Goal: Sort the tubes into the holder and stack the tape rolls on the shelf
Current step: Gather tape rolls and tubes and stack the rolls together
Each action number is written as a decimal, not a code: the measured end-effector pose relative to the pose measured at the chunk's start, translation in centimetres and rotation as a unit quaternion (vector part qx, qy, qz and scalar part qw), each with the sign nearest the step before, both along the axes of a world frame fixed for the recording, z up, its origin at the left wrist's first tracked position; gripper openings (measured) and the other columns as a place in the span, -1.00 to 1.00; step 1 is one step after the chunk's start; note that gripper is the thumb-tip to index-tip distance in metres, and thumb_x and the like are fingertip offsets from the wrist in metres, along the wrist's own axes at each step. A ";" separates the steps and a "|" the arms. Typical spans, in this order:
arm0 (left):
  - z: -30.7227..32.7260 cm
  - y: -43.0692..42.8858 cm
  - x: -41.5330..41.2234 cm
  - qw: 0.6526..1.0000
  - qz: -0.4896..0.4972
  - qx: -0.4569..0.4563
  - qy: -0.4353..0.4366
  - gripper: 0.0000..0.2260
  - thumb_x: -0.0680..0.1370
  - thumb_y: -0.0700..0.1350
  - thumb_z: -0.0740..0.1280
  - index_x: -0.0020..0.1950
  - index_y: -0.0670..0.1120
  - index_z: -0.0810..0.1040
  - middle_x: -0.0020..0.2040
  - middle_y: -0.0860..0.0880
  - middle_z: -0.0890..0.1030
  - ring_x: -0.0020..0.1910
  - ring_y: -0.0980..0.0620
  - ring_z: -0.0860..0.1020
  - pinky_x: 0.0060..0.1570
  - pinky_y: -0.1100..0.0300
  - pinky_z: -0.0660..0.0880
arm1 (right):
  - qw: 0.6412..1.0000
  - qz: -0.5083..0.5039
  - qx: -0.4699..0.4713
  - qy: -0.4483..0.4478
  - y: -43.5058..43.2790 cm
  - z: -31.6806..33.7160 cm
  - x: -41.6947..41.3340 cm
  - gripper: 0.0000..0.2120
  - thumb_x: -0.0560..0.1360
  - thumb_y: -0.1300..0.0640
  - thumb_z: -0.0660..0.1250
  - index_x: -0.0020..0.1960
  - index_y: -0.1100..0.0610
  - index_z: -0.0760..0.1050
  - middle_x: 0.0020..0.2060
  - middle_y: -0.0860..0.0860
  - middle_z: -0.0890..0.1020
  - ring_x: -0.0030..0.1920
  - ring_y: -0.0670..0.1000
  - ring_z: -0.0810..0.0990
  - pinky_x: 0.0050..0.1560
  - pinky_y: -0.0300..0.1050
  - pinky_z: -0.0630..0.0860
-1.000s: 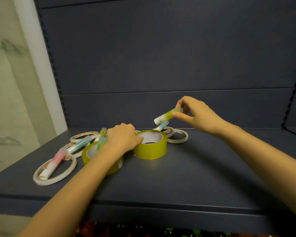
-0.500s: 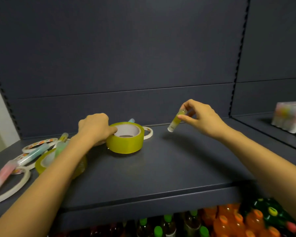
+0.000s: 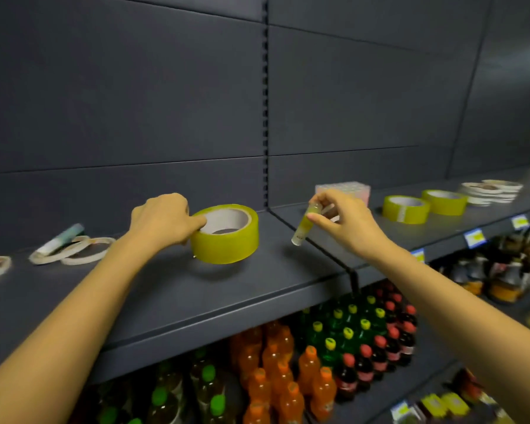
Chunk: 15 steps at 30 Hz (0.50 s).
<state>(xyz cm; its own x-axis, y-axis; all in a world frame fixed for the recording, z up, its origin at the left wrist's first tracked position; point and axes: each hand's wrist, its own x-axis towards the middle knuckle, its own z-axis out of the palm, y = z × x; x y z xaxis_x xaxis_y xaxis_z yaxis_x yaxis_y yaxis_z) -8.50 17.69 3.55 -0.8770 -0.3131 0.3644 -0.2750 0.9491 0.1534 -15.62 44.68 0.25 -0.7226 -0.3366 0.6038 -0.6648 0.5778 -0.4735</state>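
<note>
Left hand (image 3: pixel 162 218): grip closed on the wide yellow tape roll (image 3: pixel 227 240), thumb hooked into the white core, other fingers curled against the outer wall on the roll's left side. The roll is tilted with its open face up towards the camera. It looks clear of the shelf (image 3: pixel 196 289), with a shadow directly under it. Right hand (image 3: pixel 346 221): grip pinching the top end of a yellow-green tube (image 3: pixel 303 224) between thumb and forefinger. The tube hangs nearly upright, white end down, above the seam where two shelf sections meet. Just behind the right hand, against the back panel, sits a pale pink-and-white block that looks like the holder (image 3: pixel 343 188); it's too blurred to read its slots. Further right on the same level, two more yellow rolls (image 3: pixel 406 209) lie flat, touching or nearly so. Past them is a low stack of thin white rolls (image 3: pixel 490 189). At the left end of the shelf, several thin white tape rings (image 3: pixel 74 254) lie flat and overlapping. A teal-and-white tube (image 3: pixel 62 238) rests across them. Blue-and-white price tags (image 3: pixel 474 237) are on the front edge of the right section. On the lower shelf are orange bottles (image 3: pixel 276 377), green bottles with yellow caps (image 3: pixel 346 328) and dark bottles with red caps (image 3: pixel 386 347).
</note>
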 end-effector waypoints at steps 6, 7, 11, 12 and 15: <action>-0.9 9.2 -3.0 0.998 -0.041 0.002 0.042 -0.65 0.50 0.02 0.25 -0.46 -0.10 0.42 -0.48 0.02 0.49 -0.43 0.06 0.37 -0.44 0.24 0.16 | 0.999 -0.036 -0.011 0.002 9.2 -0.7 -1.5 -0.83 0.49 0.19 0.38 0.05 0.21 0.52 -0.07 0.06 0.59 -0.12 0.08 0.63 -0.03 0.02 0.54; -1.0 10.5 -3.6 0.998 -0.046 0.002 0.046 -0.65 0.50 0.02 0.25 -0.45 -0.10 0.42 -0.48 0.02 0.49 -0.43 0.06 0.38 -0.44 0.25 0.16 | 0.999 -0.040 -0.013 0.006 10.4 -0.8 -1.9 -0.82 0.49 0.19 0.37 0.07 0.21 0.51 -0.06 0.07 0.59 -0.11 0.08 0.62 -0.02 0.01 0.54; -1.1 14.8 -5.4 0.997 -0.060 0.009 0.051 -0.65 0.51 0.01 0.24 -0.45 -0.11 0.43 -0.50 0.04 0.49 -0.44 0.10 0.38 -0.45 0.26 0.16 | 0.998 -0.059 -0.026 0.015 14.2 -0.9 -3.9 -0.83 0.49 0.18 0.37 0.07 0.18 0.51 -0.04 0.04 0.58 -0.13 -0.01 0.57 -0.12 -0.22 0.45; -1.1 15.6 -5.9 0.997 -0.061 0.010 0.052 -0.65 0.51 0.00 0.24 -0.45 -0.11 0.44 -0.51 0.04 0.49 -0.44 0.10 0.38 -0.45 0.27 0.16 | 0.997 -0.064 -0.029 0.016 14.9 -1.0 -4.6 -0.83 0.49 0.17 0.36 0.07 0.17 0.51 -0.03 0.03 0.58 -0.17 -0.05 0.55 -0.15 -0.25 0.41; -0.7 17.5 -7.3 0.997 -0.060 0.010 0.050 -0.62 0.51 0.01 0.24 -0.49 -0.10 0.43 -0.52 0.04 0.49 -0.43 0.10 0.39 -0.44 0.27 0.17 | 0.996 -0.076 -0.035 0.014 16.5 -1.1 -6.5 -0.82 0.49 0.16 0.37 0.07 0.16 0.51 -0.03 0.04 0.60 -0.21 -0.06 0.54 -0.17 -0.21 0.40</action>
